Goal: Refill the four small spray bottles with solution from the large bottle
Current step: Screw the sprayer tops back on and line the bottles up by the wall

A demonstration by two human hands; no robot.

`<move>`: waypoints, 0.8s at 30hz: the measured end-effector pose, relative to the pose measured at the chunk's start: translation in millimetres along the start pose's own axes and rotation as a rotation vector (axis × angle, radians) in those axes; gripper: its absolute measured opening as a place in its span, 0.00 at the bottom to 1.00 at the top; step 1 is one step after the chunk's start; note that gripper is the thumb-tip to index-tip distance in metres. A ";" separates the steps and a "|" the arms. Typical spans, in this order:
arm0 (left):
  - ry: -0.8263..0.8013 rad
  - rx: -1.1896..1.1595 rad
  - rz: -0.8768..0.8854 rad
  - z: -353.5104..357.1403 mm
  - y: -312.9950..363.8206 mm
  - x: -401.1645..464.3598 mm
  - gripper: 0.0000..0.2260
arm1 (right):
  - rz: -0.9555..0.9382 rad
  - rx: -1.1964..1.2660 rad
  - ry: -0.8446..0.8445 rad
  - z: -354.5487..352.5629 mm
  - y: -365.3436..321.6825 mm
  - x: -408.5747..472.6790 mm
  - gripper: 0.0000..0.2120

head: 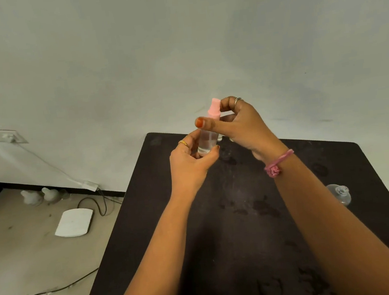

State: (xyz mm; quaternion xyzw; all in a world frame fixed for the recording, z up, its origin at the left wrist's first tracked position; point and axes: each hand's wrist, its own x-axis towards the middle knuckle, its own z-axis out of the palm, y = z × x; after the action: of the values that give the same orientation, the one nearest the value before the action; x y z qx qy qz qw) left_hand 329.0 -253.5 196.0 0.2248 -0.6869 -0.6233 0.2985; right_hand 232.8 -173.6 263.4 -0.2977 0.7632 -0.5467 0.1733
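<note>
Small clear plastic spray bottle with pink spray top (207, 135) held up in the air above far edge of black table (220, 217), roughly upright, tilted slightly. Left hand (190, 162) curled round lower clear body, thumb on near side at base, fingers wrapped behind; gold ring on one finger. Right hand (242, 125) pinching at pink top/neck, thumb with orange-red nail across front just under pink cap, forefinger hooked behind cap; silver ring on that hand, pink thread band at wrist. Both hands closed on same bottle, close together, not touching table. Bottle body transparent, some clear liquid low inside, exact level hard to tell. Pink top seated on neck; whether screwed tight cannot tell. Behind the hands, small bits of other clear items at table's far edge, mostly hidden. Clear round glass or plastic item (339, 194) lying on right side of table, partly behind right forearm. Table top dark with wet-looking smudges and droplets. Left on beige floor: white flat device (74, 222) with black cables, two pale bottles (41, 196) against the wall. Pale wall behind, socket plate at left.
</note>
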 end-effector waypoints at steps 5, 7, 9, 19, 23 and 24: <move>0.006 -0.014 -0.007 0.1 -4.0 3.9 0.22 | -0.061 0.064 -0.238 -13.1 -0.7 -1.2 0.19; 0.012 -0.011 -0.007 0.5 -5.1 5.5 0.22 | -0.057 0.112 -0.137 -7.9 0.6 -0.6 0.16; 0.012 -0.007 -0.001 0.6 -6.0 7.7 0.22 | -0.011 0.171 -0.002 1.7 2.7 1.2 0.17; 0.011 0.001 0.003 1.0 -11.7 16.8 0.21 | 0.021 0.112 -0.175 0.9 10.1 17.9 0.21; 0.010 0.018 0.002 -2.6 -15.8 21.9 0.21 | -0.033 0.089 -0.257 -3.9 11.2 19.3 0.12; 0.011 0.027 0.001 -3.0 -16.7 23.1 0.21 | -0.036 0.091 -0.202 -0.8 11.0 19.5 0.12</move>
State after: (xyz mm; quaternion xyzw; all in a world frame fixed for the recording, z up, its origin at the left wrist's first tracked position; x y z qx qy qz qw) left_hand 313.3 -273.4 182.5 0.2317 -0.6938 -0.6126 0.2995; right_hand 214.6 -183.0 254.6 -0.3567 0.7108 -0.5511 0.2528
